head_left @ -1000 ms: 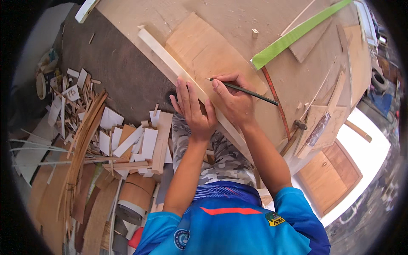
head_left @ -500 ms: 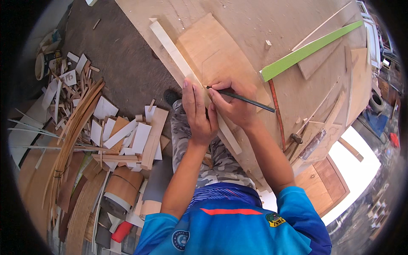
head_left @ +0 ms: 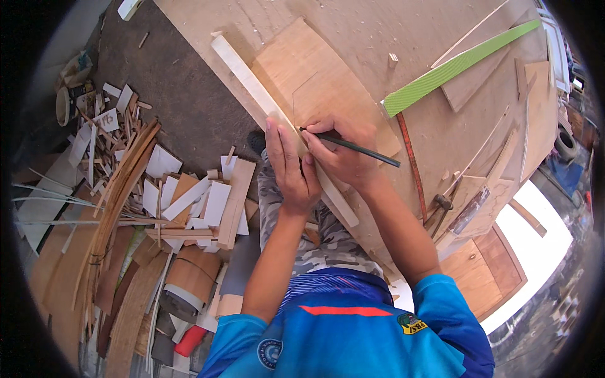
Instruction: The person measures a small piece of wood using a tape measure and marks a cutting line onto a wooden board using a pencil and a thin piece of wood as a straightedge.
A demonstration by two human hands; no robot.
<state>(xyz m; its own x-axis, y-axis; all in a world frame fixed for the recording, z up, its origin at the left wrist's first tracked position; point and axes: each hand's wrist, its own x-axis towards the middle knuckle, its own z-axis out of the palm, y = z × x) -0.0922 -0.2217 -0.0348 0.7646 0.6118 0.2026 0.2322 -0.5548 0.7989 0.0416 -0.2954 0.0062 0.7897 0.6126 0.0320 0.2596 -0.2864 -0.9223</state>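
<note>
A pale wooden strip (head_left: 242, 72) lies diagonally along the left edge of a plywood piece (head_left: 321, 63), which has a thin angled line drawn on it. My left hand (head_left: 290, 167) grips the strip, fingers together over it and thumb on the right side. My right hand (head_left: 343, 151) holds a dark green pencil (head_left: 372, 153) in bent fingers, its tip against the strip's right edge, close to the lower end of the drawn line. My two hands are side by side, close together.
The worktable (head_left: 201, 25) also holds a green strip (head_left: 454, 66), an orange-red strip (head_left: 413, 164), a hammer (head_left: 443, 201) and boards. Piled offcuts (head_left: 164, 160) and rolls (head_left: 192, 280) lie at lower left. A white panel (head_left: 529, 220) with a wooden door piece is at right.
The pencil tip has shifted slightly left and down, closer to the strip's edge and the drawn line. My left hand stays on the strip. The whole view has shifted a little.
</note>
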